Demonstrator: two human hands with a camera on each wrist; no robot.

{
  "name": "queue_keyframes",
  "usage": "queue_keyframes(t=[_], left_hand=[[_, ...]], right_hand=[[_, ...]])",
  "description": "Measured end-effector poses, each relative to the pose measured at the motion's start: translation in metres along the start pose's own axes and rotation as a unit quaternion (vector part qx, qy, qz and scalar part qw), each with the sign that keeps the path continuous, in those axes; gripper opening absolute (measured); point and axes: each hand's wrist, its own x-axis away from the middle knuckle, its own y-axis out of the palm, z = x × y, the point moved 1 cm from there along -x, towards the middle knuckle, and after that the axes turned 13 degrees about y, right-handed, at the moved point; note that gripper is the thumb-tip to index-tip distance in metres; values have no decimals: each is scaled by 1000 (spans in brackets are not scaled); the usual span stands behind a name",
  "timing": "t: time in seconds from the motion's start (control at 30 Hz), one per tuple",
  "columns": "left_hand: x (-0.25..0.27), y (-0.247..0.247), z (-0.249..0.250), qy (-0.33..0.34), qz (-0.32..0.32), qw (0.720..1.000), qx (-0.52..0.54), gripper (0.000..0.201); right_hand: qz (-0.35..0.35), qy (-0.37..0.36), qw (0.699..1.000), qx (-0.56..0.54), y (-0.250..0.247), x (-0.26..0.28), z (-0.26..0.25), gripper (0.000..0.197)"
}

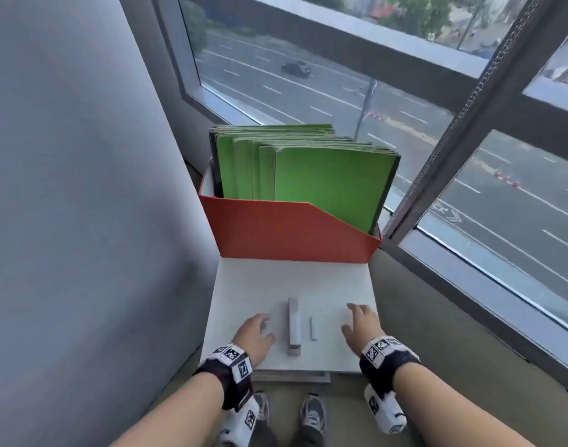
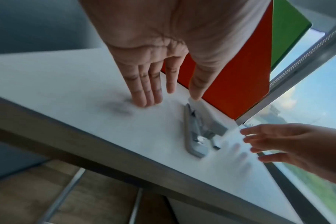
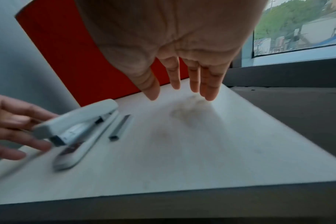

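Note:
A white stapler [image 1: 294, 327] lies on a small white table [image 1: 253, 279], its top arm lifted a little off its base [image 3: 75, 130]. A short grey strip of staples [image 1: 313, 328] lies just to its right [image 3: 120, 127]. My left hand [image 1: 255, 333] hovers left of the stapler with straight fingers [image 2: 146, 91], holding nothing. My right hand [image 1: 361, 322] hovers right of the staples, fingers [image 3: 201, 81] straight and spread, also holding nothing. In the left wrist view the stapler [image 2: 199, 131] sits between both hands.
An orange file box [image 1: 289, 233] full of green folders [image 1: 321, 179] stands at the table's far end. A grey wall [image 1: 82, 188] is on the left, windows [image 1: 469, 175] ahead and right. My shoes [image 1: 311, 414] show below the table's near edge.

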Motion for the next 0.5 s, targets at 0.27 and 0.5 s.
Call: queue_keyframes(t=[0.27,0.5], left_hand=[[-1,25,9,10,4,981,192,40],[9,24,-8,-42,32,963,265,37]], right_hand=[[-86,-53,992,-81,29,33,-78,62],[-89,28,995,-23,48,39,-116,83]])
